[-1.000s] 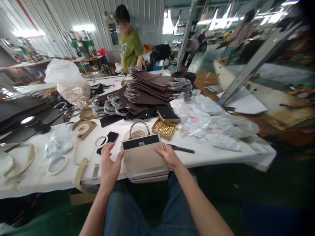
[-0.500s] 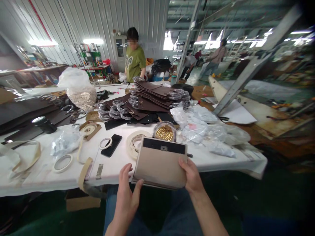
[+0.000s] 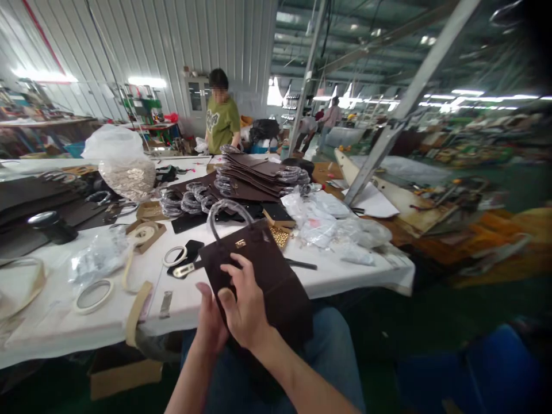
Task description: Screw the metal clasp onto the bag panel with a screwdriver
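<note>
A dark brown handbag (image 3: pixel 282 287) is partly covered by the loosely open right hand (image 3: pixel 246 305). At the handbag's left edge, the left hand (image 3: pixel 211 323) is placed, grip impossible to tell. Beyond both, T-shirt lettering (image 3: pixel 211 120) cannot be read.

Ribbed wall (image 3: pixel 168 34), green floor (image 3: pixel 379 359)

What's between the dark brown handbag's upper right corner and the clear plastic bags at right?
Head view: shiny gold-coloured pieces and, just behind them, a tan cardboard box.

Handbag (image 3: pixel 276 276) before the pile (image 3: pixel 252 171); plastic bags (image 3: pixel 314 218) right.
</note>
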